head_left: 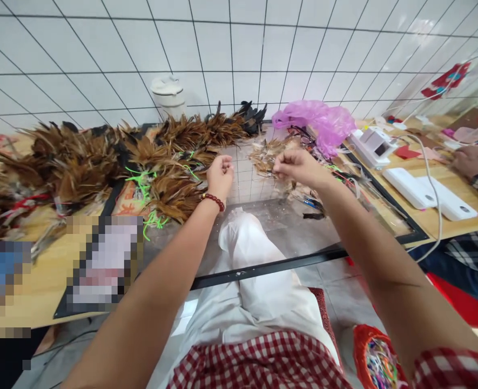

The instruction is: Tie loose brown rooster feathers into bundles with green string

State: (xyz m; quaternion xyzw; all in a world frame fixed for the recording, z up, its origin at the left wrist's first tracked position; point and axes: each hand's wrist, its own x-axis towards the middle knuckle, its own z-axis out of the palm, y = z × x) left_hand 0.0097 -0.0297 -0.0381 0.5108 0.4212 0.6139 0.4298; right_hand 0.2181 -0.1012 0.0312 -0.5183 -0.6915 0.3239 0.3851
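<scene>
My left hand [221, 175], with a red bead bracelet on the wrist, hovers over the glass tabletop beside bundles of brown feathers [174, 192]. Its fingers are curled, and whether they hold anything is too small to tell. My right hand [293, 166] is pinched at the near right edge of a pile of loose light-brown feathers [265, 154]; what sits between its fingertips is too small to make out. Bright green ties [141, 181] lie among the bundles on the left. Behind my right hand rests a crumpled purple plastic bag [317, 121].
More feather bundles [72, 156] cover the left side. A white lidded cup [169, 96] stands by the tiled wall. White power banks [411, 186] and a cable lie right, near another person's hand [476, 161]. A red-rimmed basket [378, 356] is below right.
</scene>
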